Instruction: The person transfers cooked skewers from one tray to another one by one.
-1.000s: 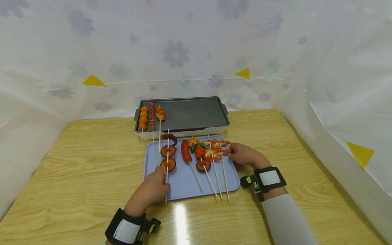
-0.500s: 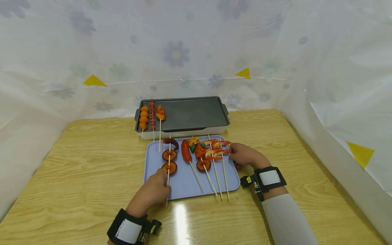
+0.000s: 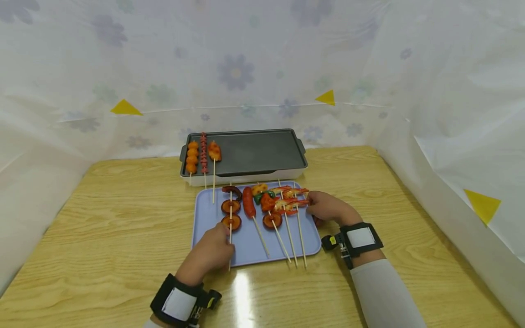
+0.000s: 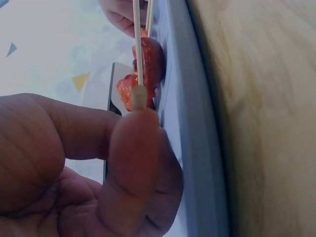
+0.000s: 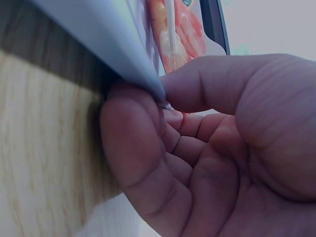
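My left hand [image 3: 210,251] pinches the wooden stick of a skewer with two brown mushroom slices [image 3: 231,207] and a dark curled octopus tentacle [image 3: 235,192]. It is over the left part of the lilac tray [image 3: 205,210]. In the left wrist view, thumb and finger [image 4: 134,163] press together near the tray rim. My right hand [image 3: 331,209] grips the tray's right edge. In the right wrist view its thumb lies above the rim and its fingers [image 5: 133,138] underneath. A sausage skewer [image 3: 249,202], a mixed vegetable skewer [image 3: 268,202] and shrimp skewers [image 3: 290,205] lie on the tray.
Behind the tray stands a dark grill pan [image 3: 262,152]. An orange ball skewer [image 3: 192,157], a thin red meat skewer [image 3: 203,152] and a browned meat skewer [image 3: 214,151] lie at its left end. The wooden table [image 3: 123,228] meets flowered sheeting at the back.
My left hand has moved to the right with the mushroom and octopus skewer, closer to the sausage skewer. The right hand has stayed at the tray edge.
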`<state>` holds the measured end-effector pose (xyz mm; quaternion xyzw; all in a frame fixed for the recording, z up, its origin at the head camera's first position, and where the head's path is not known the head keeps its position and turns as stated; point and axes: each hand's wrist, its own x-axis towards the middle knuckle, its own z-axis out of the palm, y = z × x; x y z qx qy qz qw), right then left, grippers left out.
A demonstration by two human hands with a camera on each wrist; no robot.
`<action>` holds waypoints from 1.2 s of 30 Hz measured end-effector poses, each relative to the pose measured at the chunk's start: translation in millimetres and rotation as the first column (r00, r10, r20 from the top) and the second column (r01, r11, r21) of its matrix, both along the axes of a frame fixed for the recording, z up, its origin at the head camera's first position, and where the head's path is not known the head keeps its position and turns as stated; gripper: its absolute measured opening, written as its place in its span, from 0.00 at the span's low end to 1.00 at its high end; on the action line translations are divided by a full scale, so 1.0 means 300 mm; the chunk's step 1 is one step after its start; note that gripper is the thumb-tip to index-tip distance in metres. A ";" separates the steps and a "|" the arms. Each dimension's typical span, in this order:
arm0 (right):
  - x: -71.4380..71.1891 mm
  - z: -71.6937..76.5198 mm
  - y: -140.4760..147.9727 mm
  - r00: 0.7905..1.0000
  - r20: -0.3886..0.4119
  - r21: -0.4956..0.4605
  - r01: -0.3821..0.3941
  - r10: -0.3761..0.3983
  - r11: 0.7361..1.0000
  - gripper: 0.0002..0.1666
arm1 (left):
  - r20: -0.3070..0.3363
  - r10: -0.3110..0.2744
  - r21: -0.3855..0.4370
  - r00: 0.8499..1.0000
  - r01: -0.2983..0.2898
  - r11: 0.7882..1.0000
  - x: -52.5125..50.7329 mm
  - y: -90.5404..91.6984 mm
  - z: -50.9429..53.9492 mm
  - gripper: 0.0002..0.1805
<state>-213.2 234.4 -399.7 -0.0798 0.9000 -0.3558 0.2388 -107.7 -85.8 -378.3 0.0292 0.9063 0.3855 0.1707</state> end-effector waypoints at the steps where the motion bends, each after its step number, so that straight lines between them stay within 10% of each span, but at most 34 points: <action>1: 0.000 0.000 0.000 1.000 0.000 0.000 -0.001 0.001 1.000 0.03 | 0.006 0.002 0.002 1.000 -0.002 1.000 -0.002 0.002 0.001 0.17; 19: 0.003 0.003 0.000 1.000 0.005 -0.019 0.021 -0.021 1.000 0.03 | 0.036 0.005 -0.023 0.999 -0.004 1.000 -0.002 0.002 0.021 0.17; 31: 0.006 0.005 0.001 1.000 0.002 -0.018 0.012 -0.012 1.000 0.03 | -0.093 0.040 -0.086 0.995 -0.048 0.995 -0.007 -0.024 0.018 0.15; 36: 0.006 0.009 0.001 1.000 0.004 -0.013 0.009 -0.009 1.000 0.03 | -0.307 0.046 -0.007 0.951 -0.051 0.999 -0.023 -0.028 0.031 0.09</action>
